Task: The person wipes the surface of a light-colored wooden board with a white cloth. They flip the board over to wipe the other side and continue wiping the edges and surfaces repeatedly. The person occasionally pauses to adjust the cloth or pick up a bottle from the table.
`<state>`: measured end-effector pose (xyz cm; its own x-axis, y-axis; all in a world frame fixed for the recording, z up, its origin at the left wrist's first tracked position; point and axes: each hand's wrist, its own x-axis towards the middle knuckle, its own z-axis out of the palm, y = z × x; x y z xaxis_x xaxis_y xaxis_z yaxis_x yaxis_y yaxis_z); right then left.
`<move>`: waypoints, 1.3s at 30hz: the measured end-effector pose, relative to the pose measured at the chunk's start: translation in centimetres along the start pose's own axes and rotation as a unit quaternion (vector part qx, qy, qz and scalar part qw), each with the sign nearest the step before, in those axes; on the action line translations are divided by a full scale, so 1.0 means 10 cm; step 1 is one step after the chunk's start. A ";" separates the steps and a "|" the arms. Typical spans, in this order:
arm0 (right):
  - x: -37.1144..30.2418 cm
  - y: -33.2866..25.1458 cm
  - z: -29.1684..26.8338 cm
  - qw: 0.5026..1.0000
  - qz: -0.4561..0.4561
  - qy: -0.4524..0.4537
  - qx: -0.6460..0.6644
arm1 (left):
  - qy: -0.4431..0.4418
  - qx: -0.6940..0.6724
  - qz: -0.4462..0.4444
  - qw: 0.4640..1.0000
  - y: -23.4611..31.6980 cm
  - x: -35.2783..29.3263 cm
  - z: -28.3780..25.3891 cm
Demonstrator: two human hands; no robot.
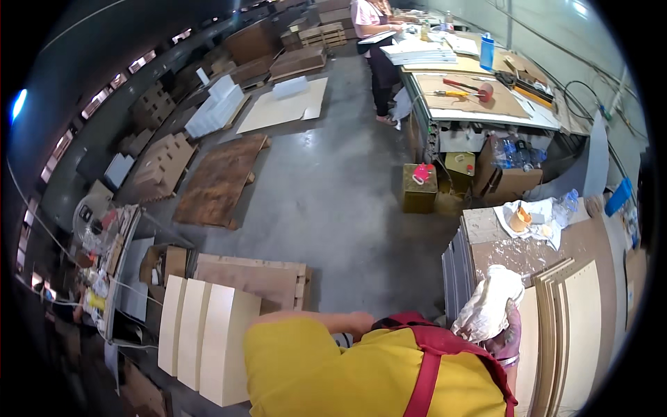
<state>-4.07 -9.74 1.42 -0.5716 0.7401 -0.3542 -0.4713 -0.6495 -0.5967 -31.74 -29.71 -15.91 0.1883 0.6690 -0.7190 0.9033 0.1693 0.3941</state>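
Note:
Down at the right, my right hand [511, 335], stained or gloved in dull purple, is closed on a bunched white cloth [490, 302] with brownish smudges. Cloth and hand are at the near end of a brown work surface [507, 247], beside pale wooden panels [580, 326] lined up in a row. My left hand [363, 323] is across the front of my body, at the red apron [425, 375]; its fingers are hidden. On the far part of the surface, a small cup of orange-brown paste [519, 221] sits on white paper [538, 233], close to a clear plastic bottle [566, 205].
Pale box-shaped panels [226, 340] stand at my left, near a pallet [257, 281]. Ahead, a person [379, 55] stands beside a long workbench [479, 97] with a mallet [484, 92] on it. Metal cans [420, 189] stand under its near end.

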 end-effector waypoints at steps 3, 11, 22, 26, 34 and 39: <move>0.05 -0.01 0.12 0.999 0.006 -0.038 -0.022 | -0.037 -0.295 -0.013 0.955 -0.19 -0.05 0.19; 0.12 -0.12 0.17 0.996 0.043 -0.074 -0.040 | 0.000 -0.382 0.009 0.924 0.01 -0.17 0.17; 0.15 -0.20 -0.09 0.999 0.022 -0.039 -0.021 | -0.148 -0.497 0.054 0.853 0.03 -0.36 -0.16; 0.17 -0.27 0.02 0.997 0.053 -0.052 -0.019 | -0.175 -0.517 -0.037 0.837 -0.20 -0.18 -0.05; 0.18 -0.20 0.06 0.995 0.059 -0.078 -0.010 | -0.009 -0.283 0.077 0.956 0.04 -0.02 -0.08; 0.15 -0.11 0.19 0.995 0.092 -0.042 -0.012 | 0.121 -0.158 0.026 0.980 0.08 0.06 0.08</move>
<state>-5.66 -8.27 2.87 -0.7007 0.5917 -0.3986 -0.3379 -0.7674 -0.5449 -30.58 -29.79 -16.47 0.0988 0.8280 -0.5519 0.7234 0.3211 0.6112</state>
